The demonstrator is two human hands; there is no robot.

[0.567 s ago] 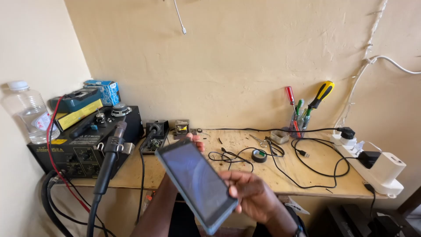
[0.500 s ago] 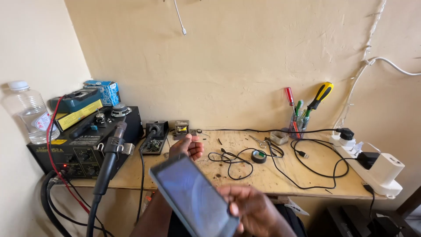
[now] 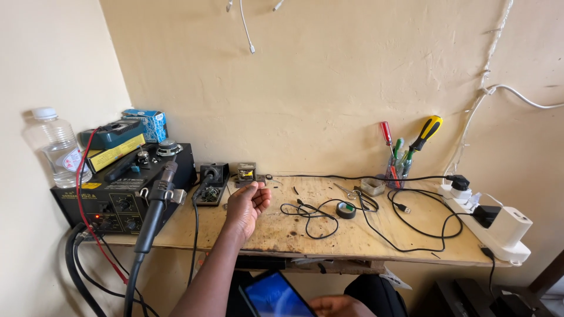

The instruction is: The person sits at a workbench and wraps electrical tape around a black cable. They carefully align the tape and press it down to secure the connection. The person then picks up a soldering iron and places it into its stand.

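Note:
My left hand (image 3: pixel 248 205) lies on the wooden bench (image 3: pixel 305 238), palm up with fingers loosely curled and nothing in it. It is just right of a black soldering iron stand (image 3: pixel 210 183) and below a small metal part (image 3: pixel 245 174). My right hand (image 3: pixel 336 305) is at the bottom edge, below the bench front, holding a dark phone (image 3: pixel 271 296) with a lit blue screen. Only the phone's upper part and a few fingers show.
A black rework station (image 3: pixel 120 196) with a hot-air handle (image 3: pixel 155 205) stands at left, a plastic bottle (image 3: pixel 59 147) beside it. A black tape roll (image 3: pixel 345 209), loose black cables (image 3: pixel 411 226), a cup of screwdrivers (image 3: pixel 399 161) and a white power strip (image 3: pixel 496 220) lie right.
The phone and my right hand have dropped from in front of the bench to the bottom edge. My left hand has come into full view, resting on the bench.

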